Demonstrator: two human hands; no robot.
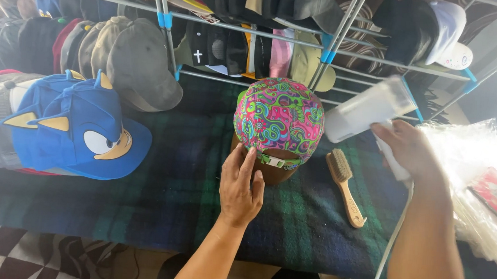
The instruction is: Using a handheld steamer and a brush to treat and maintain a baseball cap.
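- We see the right hand [412, 150] closed around the handle of a white handheld appliance [367, 110], perhaps a garment steamer, its broad nozzle aimed toward the cap; a white cord [394, 237] trails down from the handle past the forearm.
- The left hand [240, 185] lies flat and loose, fingers [247, 160] extended; it grips nothing but presses against the back of the patterned cap [279, 117], at the strap and the brown form [275, 169] under it.
- The cap, swirled in pink, green and blue, sits crown-up on that form at the centre of the dark plaid blanket [187, 187], just in front of the rack.
- We judge the cap light and soft, with a stiffer front panel; it would shift easily, so steadying it at the rear strap or the form's base seems the sound hold.
- The appliance looks rigid and moderately heavy; its handle is the natural grasp.
- Both forearms rise from the lower edge, the left straight ahead, the right angled inward with wrist bent.
- A wooden brush [345, 187] lies just right of the cap; a blue character cap [74, 127] rests at left; a metal rack [324, 51] of caps stands behind; clear plastic bags [474, 167] lie far right.
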